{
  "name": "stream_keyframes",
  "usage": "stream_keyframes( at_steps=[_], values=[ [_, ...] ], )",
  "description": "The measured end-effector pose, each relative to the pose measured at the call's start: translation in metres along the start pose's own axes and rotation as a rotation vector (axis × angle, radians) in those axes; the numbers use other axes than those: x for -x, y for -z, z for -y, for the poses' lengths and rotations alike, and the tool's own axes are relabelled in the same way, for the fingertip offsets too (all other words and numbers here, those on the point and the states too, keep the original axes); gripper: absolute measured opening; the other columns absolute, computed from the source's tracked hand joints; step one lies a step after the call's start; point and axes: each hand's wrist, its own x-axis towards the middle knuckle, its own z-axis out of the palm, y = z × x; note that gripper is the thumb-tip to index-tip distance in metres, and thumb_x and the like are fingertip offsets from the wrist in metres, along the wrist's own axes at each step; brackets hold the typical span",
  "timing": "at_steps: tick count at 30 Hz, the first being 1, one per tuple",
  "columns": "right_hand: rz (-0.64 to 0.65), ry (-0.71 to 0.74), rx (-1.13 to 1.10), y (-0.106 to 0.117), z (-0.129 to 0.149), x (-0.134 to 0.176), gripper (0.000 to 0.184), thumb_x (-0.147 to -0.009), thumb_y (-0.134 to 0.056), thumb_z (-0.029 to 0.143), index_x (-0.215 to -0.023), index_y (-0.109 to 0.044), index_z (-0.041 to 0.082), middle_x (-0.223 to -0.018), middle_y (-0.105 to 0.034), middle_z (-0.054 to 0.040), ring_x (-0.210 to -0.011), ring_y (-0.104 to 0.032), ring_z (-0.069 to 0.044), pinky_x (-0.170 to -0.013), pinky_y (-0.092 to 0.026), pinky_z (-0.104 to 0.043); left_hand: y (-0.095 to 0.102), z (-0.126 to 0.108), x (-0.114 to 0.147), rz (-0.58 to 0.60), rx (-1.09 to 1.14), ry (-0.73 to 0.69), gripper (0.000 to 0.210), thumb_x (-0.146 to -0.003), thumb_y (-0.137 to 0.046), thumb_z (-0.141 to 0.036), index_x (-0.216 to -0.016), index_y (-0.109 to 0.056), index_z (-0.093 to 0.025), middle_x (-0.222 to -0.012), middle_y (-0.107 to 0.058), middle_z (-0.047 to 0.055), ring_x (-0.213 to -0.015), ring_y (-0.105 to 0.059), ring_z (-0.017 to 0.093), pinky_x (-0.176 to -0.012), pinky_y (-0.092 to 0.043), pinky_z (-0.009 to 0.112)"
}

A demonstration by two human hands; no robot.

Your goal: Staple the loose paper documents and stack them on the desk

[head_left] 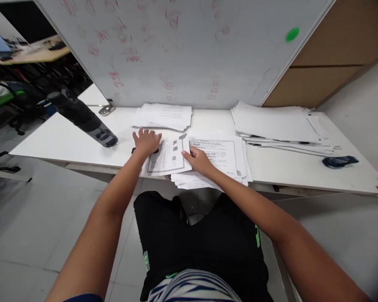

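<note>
A printed sheet (165, 157) with a grey border and large dark characters lies at the front edge of the white table. My left hand (146, 141) rests flat with its fingers spread at the sheet's upper left corner. Beneath that palm a small black object (156, 151) shows in part; its kind is hidden. With thumb and fingers, my right hand (200, 161) pinches the right edge of the sheet. Under and beside my right hand is a stack of printed papers (223, 155), which overhangs the table's front edge.
Behind my hands lies another paper stack (166, 115); a larger paper pile (274, 123) is at right. A dark bottle (85, 119) stands at left, near a computer mouse (106, 110). A dark blue item (340, 162) lies far right. A whiteboard (182, 54) rises behind the table (302, 172).
</note>
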Motion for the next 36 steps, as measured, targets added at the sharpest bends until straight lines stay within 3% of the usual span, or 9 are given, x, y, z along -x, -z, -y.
stream_keyframes(
  at_steps=[7, 11, 13, 15, 17, 18, 24, 31, 36],
  values=[
    [-0.008, 0.028, -0.022, -0.001, -0.005, 0.001, 0.038, -0.09, -0.052, 0.055, -0.091, -0.065, 0.019, -0.066, -0.049, 0.0023, -0.062, -0.043, -0.014, -0.06, -0.034, -0.029, -0.009, 0.001, -0.003, -0.04, -0.013, -0.053, 0.065, -0.096, -0.022, -0.057, -0.13, -0.059, -0.015, -0.148, -0.045, 0.02, -0.148, -0.017, 0.039, -0.114, -0.009, 0.064],
    [-0.008, 0.039, -0.021, -0.001, -0.005, 0.001, 0.034, -0.09, -0.053, 0.051, -0.096, -0.066, 0.02, -0.072, -0.057, 0.0002, -0.064, -0.048, -0.015, -0.062, -0.038, -0.03, -0.007, 0.006, -0.009, -0.072, 0.232, 0.005, 0.058, -0.091, -0.04, -0.064, -0.115, -0.064, -0.017, -0.132, -0.06, 0.02, -0.136, -0.038, 0.039, -0.107, -0.031, 0.057],
    [0.0, 0.044, -0.014, -0.001, -0.005, 0.001, 0.032, -0.09, -0.054, 0.048, -0.099, -0.066, 0.02, -0.076, -0.061, -0.0013, -0.066, -0.051, -0.016, -0.063, -0.04, -0.03, -0.003, 0.011, -0.008, -0.206, 0.463, 0.019, 0.053, -0.092, -0.041, -0.064, -0.109, -0.064, -0.018, -0.117, -0.066, 0.015, -0.121, -0.054, 0.032, -0.1, -0.042, 0.046],
    [0.001, 0.045, 0.004, -0.001, -0.004, 0.0, 0.03, -0.09, -0.054, 0.045, -0.101, -0.067, 0.02, -0.08, -0.064, -0.0024, -0.069, -0.054, -0.017, -0.064, -0.041, -0.031, 0.001, 0.021, 0.0, -0.457, 0.664, 0.028, 0.053, -0.099, -0.029, -0.059, -0.104, -0.063, -0.018, -0.107, -0.068, 0.011, -0.106, -0.06, 0.024, -0.095, -0.045, 0.037],
    [-0.01, 0.046, 0.029, -0.001, -0.005, 0.0, 0.028, -0.09, -0.055, 0.044, -0.101, -0.067, 0.02, -0.082, -0.065, -0.0029, -0.069, -0.055, -0.018, -0.065, -0.042, -0.031, 0.001, 0.035, 0.012, -0.668, 0.744, 0.043, 0.056, -0.102, -0.019, -0.053, -0.099, -0.062, -0.017, -0.102, -0.069, 0.01, -0.099, -0.061, 0.02, -0.093, -0.044, 0.034],
    [-0.013, 0.051, 0.036, -0.001, -0.006, 0.0, 0.028, -0.09, -0.055, 0.043, -0.102, -0.066, 0.02, -0.082, -0.065, -0.003, -0.069, -0.055, -0.018, -0.065, -0.042, -0.031, 0.0, 0.043, 0.019, -0.707, 0.739, 0.047, 0.057, -0.102, -0.018, -0.052, -0.095, -0.062, -0.017, -0.099, -0.069, 0.009, -0.097, -0.061, 0.019, -0.092, -0.044, 0.033],
    [-0.033, 0.067, 0.105, -0.003, -0.013, -0.003, 0.027, -0.089, -0.053, 0.044, -0.097, -0.063, 0.021, -0.083, -0.065, -0.0023, -0.072, -0.055, -0.019, -0.068, -0.042, -0.031, -0.026, 0.076, 0.045, -0.387, 0.474, 0.139, 0.048, -0.1, -0.029, -0.048, -0.075, -0.059, -0.021, -0.084, -0.066, 0.01, -0.086, -0.059, 0.024, -0.077, -0.041, 0.035],
    [0.029, -0.117, 0.211, 0.003, 0.016, -0.015, 0.017, -0.087, -0.054, 0.036, -0.079, -0.056, 0.021, -0.081, -0.063, -0.003, -0.074, -0.055, -0.02, -0.068, -0.041, -0.031, -0.026, 0.074, 0.046, -0.39, 0.4, 0.159, 0.044, -0.1, -0.029, -0.043, -0.07, -0.053, -0.022, -0.086, -0.066, 0.011, -0.087, -0.06, 0.025, -0.073, -0.037, 0.036],
    [-0.009, -0.042, 0.512, 0.032, 0.052, 0.002, 0.014, -0.089, -0.05, 0.032, -0.08, -0.052, 0.02, -0.085, -0.062, -0.007, -0.075, -0.054, -0.021, -0.067, -0.039, -0.033, -0.025, 0.074, 0.051, -0.402, 0.418, 0.154, 0.044, -0.1, -0.029, -0.043, -0.068, -0.053, -0.023, -0.083, -0.066, 0.011, -0.086, -0.06, 0.025, -0.072, -0.036, 0.036]
  ],
)
